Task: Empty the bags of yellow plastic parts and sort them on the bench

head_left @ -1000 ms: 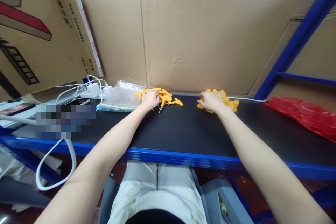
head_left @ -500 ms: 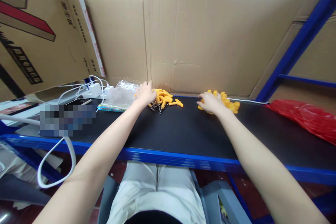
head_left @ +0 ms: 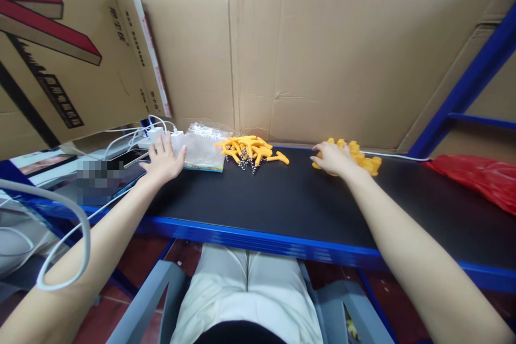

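My left hand is spread open, palm down, between a phone and a clear plastic bag; nothing is in its fingers. A heap of orange-yellow T-shaped pieces with small metal spiral chains lies beside the bag, one piece apart on the right side. Over a cluster of yellow lumpy pieces rests my right hand, its fingers stretched out and touching some of them. Part of that cluster is hidden under the hand.
White chargers with cables crowd the left end of the black tabletop. A red plastic bag lies at the right. Cardboard walls off the back. A white cable loop hangs by my left forearm.
My left hand has moved left, off the orange-yellow heap and past the clear bag, with its fingers now spread. My right hand stays on the yellow cluster. The view has shifted slightly.
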A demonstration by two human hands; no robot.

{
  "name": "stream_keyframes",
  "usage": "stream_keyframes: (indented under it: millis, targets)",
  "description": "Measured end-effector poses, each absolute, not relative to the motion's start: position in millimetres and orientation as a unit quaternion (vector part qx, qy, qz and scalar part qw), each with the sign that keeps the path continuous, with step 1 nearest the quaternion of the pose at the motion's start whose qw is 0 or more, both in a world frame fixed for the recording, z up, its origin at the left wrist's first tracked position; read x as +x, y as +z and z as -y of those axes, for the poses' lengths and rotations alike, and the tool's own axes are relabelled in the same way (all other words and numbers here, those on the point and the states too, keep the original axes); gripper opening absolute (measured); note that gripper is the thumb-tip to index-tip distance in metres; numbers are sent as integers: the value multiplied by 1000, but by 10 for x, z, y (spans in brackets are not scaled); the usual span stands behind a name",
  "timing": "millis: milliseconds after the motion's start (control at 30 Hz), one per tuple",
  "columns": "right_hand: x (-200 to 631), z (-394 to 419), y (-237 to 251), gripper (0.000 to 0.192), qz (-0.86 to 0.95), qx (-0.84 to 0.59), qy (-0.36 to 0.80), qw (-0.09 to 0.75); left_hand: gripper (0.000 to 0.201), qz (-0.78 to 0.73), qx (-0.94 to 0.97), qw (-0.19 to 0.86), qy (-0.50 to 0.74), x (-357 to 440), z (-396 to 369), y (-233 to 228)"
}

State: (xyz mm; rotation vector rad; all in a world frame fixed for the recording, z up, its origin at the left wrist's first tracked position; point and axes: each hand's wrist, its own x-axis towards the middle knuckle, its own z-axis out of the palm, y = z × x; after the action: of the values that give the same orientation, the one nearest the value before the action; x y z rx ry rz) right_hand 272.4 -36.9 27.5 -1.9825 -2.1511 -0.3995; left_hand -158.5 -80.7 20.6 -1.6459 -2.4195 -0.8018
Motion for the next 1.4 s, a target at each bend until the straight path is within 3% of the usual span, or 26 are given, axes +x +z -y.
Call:
stream_keyframes:
  millis: [533,767,1033,1233,1400]
  targets:
    - [2739,348,256,35,731,-661,-141,100,82,809,-511,61,-284,-1976,621,80]
    - [2762,338,250,35,720,-672,-148,93,76,711,-660,127,-207,-1224,625,386]
    - [2784,307,211,42,714,-684,-129,69,56,527,-846,-2,-78,-275,277,613]
    - [2843,242,122,50,738,-668,-83,49,69,510,-847,35,-146,-123,39,245]
    - [2815,251,110,49,730,-680,-64,41,73,471,-876,16,-103,-221,49,1]
